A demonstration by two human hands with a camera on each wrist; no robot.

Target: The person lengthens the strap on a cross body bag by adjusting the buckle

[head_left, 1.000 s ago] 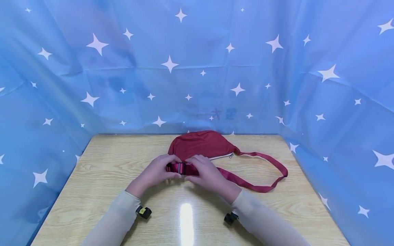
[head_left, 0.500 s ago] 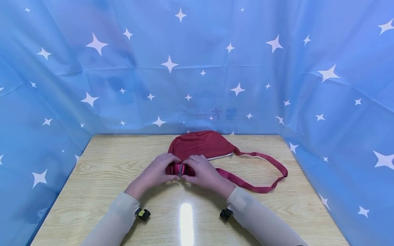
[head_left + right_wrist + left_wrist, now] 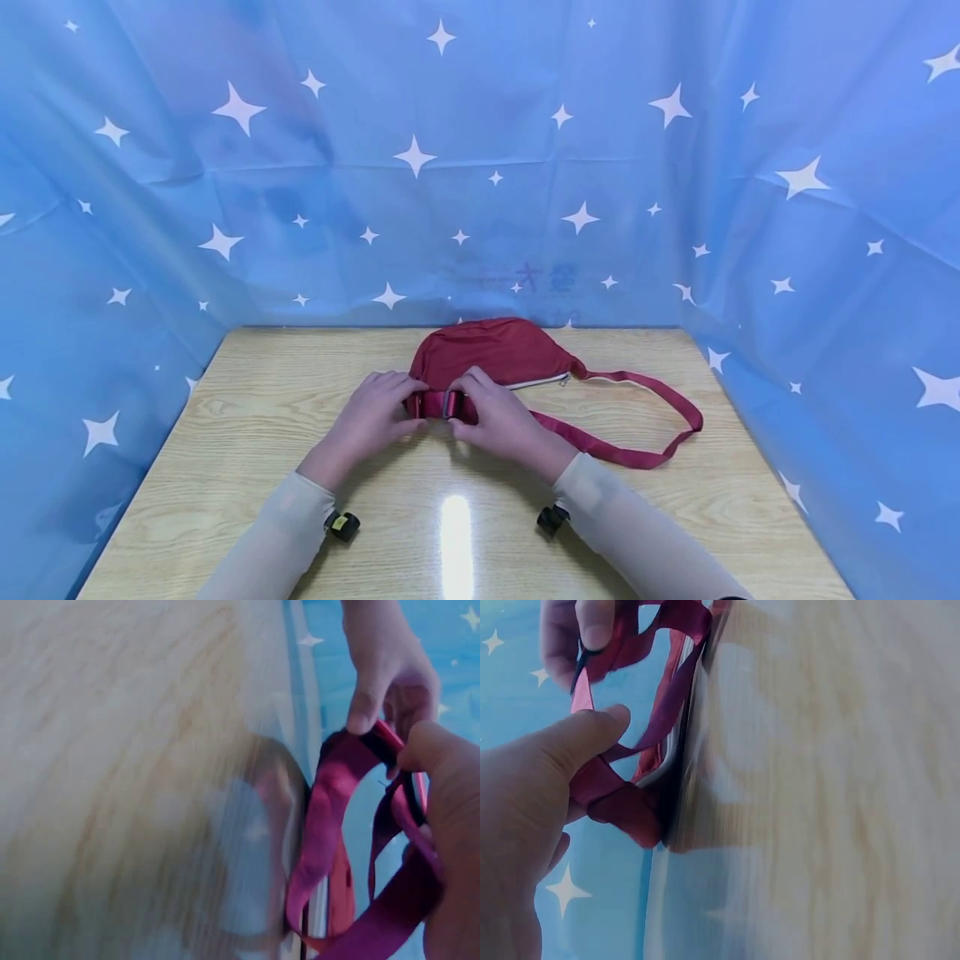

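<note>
A dark red waist bag (image 3: pixel 487 354) lies at the back of the table, with a white-edged zipper along its lower side. My left hand (image 3: pixel 375 412) pinches the bag's strap (image 3: pixel 431 405) near the bag's left end, thumb below and fingers above. Beside it, my right hand (image 3: pixel 498 421) pinches the strap at the dark slider buckle (image 3: pixel 448 405). A short flat piece of strap spans the gap between both hands. In the right wrist view, the strap (image 3: pixel 330 802) loops down from the fingers, and the right thumb covers part of the buckle.
The loose loop of the strap (image 3: pixel 678 404) spreads over the right side of the wooden table (image 3: pixel 300 367). A blue curtain with white stars (image 3: pixel 412 208) stands behind the table and along both sides.
My hands came together at the buckle, then spread a little apart. The left hand has shifted slightly left, and more strap shows between the hands. The bag stays in place.
</note>
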